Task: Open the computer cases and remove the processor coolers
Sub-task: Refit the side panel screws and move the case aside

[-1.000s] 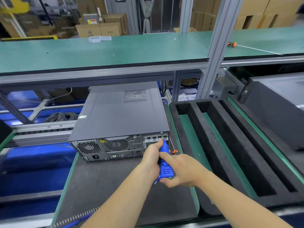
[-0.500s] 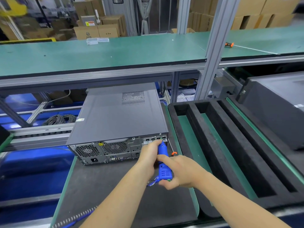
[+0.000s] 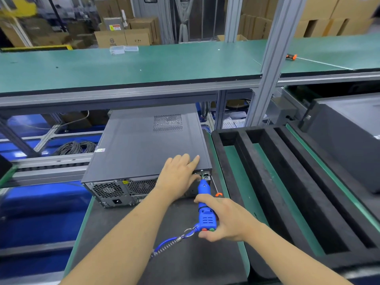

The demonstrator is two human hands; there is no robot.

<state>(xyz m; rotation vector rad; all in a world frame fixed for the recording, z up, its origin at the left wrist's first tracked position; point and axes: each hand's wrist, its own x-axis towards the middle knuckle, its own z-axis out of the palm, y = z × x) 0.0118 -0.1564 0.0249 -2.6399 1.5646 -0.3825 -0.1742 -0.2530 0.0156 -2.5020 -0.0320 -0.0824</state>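
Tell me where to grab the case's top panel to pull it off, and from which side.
Probably take the top panel at its rear edge, from the near side, above the fan grilles. It lies flat, and that edge faces the person. The left hand already rests flat on the rear right corner; the right hand holds the blue screwdriver, tip at the rear panel there. Whether a screw remains cannot be told.

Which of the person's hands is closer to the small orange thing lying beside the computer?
The right. The right hand, holding the blue screwdriver, sits just in front of the orange thing. The left hand rests on the computer case, further to the left.
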